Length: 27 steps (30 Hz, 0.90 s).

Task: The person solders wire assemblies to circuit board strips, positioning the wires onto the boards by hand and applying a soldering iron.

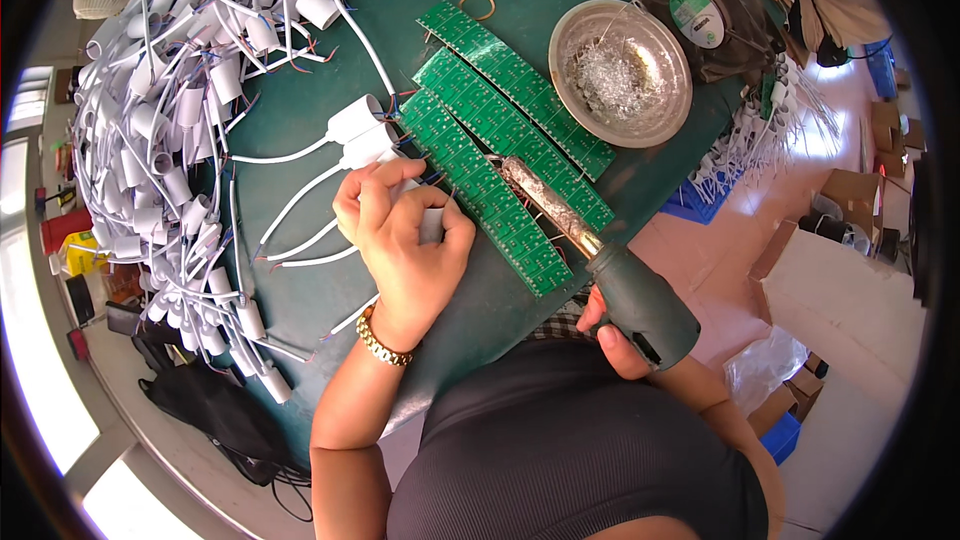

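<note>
My left hand (408, 250), with a gold bracelet at the wrist, is closed with bent fingers around a white cylindrical housing (432, 227) at the left edge of the green circuit boards (485, 210). Two more white housings (355, 120) with white cables lie just beyond it, their thin wires reaching the board edge. In my right hand (622, 350) is a large soldering iron (645, 305), gripped by its dark handle. Its scorched metal barrel slants over the boards, and the tip is down by the near strip. Whether the tip touches anything I cannot tell.
A big heap of white housings with cables (190, 110) covers the table's left side. Beyond the boards sit a round dish of silvery solder bits (620, 75) and a black fan (710, 15). A blue crate (700, 202) of wired parts stands off the table's right edge.
</note>
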{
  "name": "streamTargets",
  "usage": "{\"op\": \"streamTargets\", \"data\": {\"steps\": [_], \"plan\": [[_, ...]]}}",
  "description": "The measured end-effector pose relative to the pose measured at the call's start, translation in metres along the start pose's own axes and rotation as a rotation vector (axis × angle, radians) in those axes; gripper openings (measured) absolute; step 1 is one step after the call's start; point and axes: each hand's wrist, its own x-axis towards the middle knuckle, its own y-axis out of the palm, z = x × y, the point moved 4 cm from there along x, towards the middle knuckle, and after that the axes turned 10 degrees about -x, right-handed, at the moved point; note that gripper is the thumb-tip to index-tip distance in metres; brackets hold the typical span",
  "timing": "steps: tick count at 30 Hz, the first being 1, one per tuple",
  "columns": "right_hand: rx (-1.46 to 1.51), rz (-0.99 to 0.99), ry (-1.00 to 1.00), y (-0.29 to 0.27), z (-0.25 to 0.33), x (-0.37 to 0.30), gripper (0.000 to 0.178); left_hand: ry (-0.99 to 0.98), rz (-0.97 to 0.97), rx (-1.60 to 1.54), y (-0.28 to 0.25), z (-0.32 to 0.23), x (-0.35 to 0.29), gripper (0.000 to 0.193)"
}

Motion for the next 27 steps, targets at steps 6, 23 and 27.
{"op": "streamTargets", "data": {"steps": [6,23,27], "plan": [[-0.181,0.126,0.019,0.002,0.001,-0.002,0.014,-0.012,0.027,-0.006,0.000,0.001,-0.001,0.013],[-0.128,0.097,-0.078,0.014,-0.009,-0.014,0.020,0.029,0.055,-0.050,-0.003,0.006,-0.002,0.019],[-0.116,0.115,-0.087,0.012,-0.008,-0.014,0.015,0.035,0.047,-0.042,-0.002,0.006,-0.001,0.019]]}}
